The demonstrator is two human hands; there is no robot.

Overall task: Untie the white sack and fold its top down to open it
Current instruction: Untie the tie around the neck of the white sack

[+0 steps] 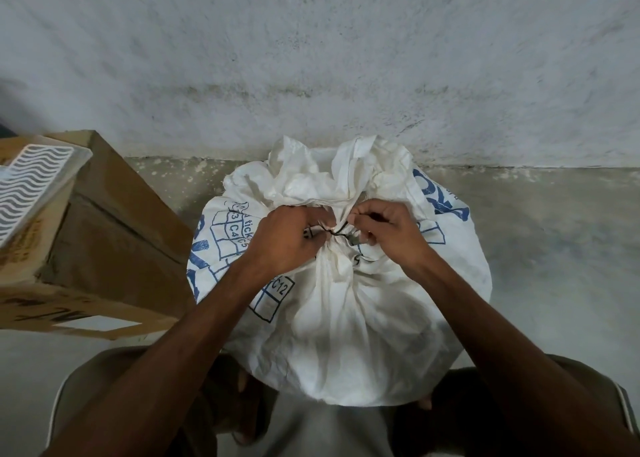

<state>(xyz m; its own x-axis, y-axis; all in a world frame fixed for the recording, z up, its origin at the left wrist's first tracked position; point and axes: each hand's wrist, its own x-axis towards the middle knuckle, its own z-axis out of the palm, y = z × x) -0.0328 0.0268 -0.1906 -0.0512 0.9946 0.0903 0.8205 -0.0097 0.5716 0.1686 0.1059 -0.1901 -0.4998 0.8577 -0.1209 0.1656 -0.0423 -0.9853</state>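
Observation:
A full white sack [346, 318] with blue print stands on the floor against the wall, right in front of me. Its neck is gathered and bound by a thin dark string [341, 235]; the loose top [329, 176] flares above the tie. My left hand [289, 238] is at the left of the neck, fingers curled and pinching the string. On the right side, my right hand [386, 231] pinches the string at the knot. The knot itself is partly hidden by my fingers.
A brown cardboard box [114, 235] stands close on the left, with a white wavy-patterned tray [31, 186] on it. A rough whitewashed wall [311, 58] rises just behind the sack. Bare concrete floor [554, 249] lies to the right.

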